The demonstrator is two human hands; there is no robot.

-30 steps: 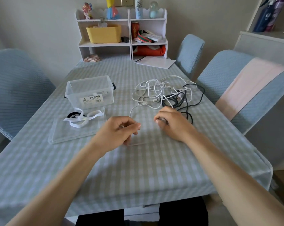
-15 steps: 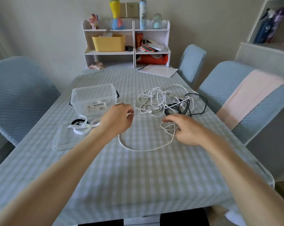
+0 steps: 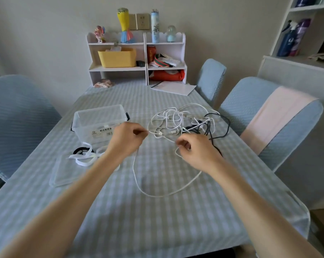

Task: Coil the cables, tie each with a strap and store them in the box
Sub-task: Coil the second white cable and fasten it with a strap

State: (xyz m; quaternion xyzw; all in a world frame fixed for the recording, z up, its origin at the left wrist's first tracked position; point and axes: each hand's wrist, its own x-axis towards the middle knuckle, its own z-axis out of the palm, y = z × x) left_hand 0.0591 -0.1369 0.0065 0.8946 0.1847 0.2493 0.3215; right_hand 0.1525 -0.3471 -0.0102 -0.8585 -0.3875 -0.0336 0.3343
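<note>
Left hand and right hand each pinch the white cable; limp, light loop sags between grips. Hold near plug; tangle beyond snags.

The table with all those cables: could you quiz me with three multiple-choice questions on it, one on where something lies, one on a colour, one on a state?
1. Where do the straps lie?
A. in the clear box
B. on the flat lid in front of the box
C. on a chair

2. What colour is the cable held in both hands?
A. white
B. red
C. yellow

3. How is the clear box?
A. shut with its lid
B. tipped on its side
C. upright, lid off

Answers:
1 B: they rest on the lid.
2 A: the left hand and right hand each pinch the white cable.
3 C: its top is open, the lid lying beside it.
</note>
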